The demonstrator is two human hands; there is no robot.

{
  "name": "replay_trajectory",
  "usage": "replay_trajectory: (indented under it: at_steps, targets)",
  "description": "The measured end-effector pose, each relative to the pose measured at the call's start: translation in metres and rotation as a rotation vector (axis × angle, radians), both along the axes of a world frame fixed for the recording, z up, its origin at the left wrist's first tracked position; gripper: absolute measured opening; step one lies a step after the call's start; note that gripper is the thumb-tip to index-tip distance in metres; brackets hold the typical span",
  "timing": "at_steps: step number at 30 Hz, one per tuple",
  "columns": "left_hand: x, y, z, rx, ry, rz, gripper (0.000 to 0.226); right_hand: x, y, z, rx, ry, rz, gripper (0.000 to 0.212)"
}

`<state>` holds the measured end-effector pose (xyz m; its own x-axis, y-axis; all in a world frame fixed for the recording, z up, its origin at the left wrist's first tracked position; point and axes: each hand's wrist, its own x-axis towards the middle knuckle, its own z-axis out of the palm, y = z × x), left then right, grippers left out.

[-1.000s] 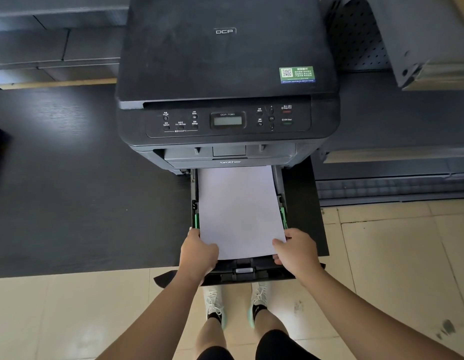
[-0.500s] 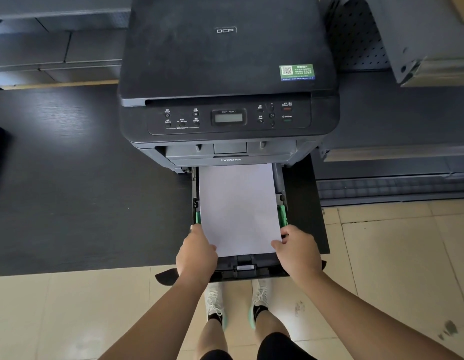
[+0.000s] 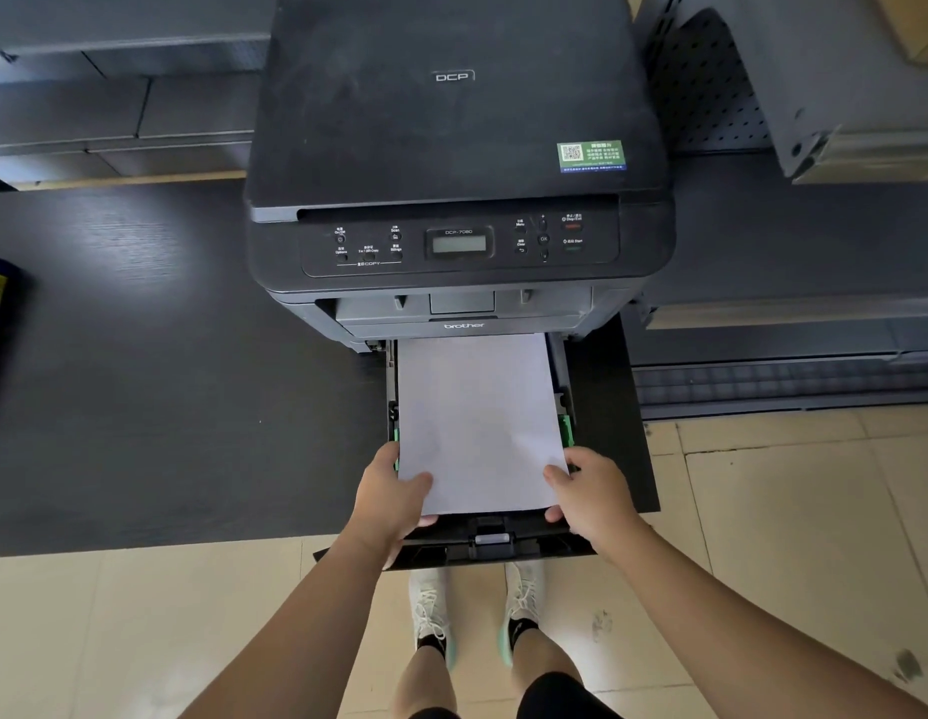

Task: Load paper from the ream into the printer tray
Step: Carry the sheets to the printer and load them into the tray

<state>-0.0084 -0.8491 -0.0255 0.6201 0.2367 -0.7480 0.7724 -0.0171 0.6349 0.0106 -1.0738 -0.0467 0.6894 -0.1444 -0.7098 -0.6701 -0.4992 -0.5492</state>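
Left hand [image 3: 392, 490]: clamped on the near left corner of the white rectangular paper stack [image 3: 477, 422], thumb laid on top.
Paper: held between both hands, over the pulled-out black plastic printer tray [image 3: 490, 539].
Right hand [image 3: 589, 493]: clamped on the near right corner, beside a green guide tab [image 3: 565, 427].

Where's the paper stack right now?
In the head view, the white paper stack sits centre frame in the pulled-out black printer tray, below the black printer, its near corners gripped by the left hand and right hand.
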Motion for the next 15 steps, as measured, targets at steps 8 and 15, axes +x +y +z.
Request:
replay_trajectory:
  at_steps: [8,15]
  targets:
    - [-0.011,-0.001,-0.001,-0.001,-0.047,0.013,0.031,-0.011,0.002,0.01,0.07,-0.037,-0.15,0.018]
    - [0.0,-0.008,-0.018,0.291,-0.024,-0.1,0.022,0.0,0.011,0.005,-0.036,-0.095,-0.111,0.011]
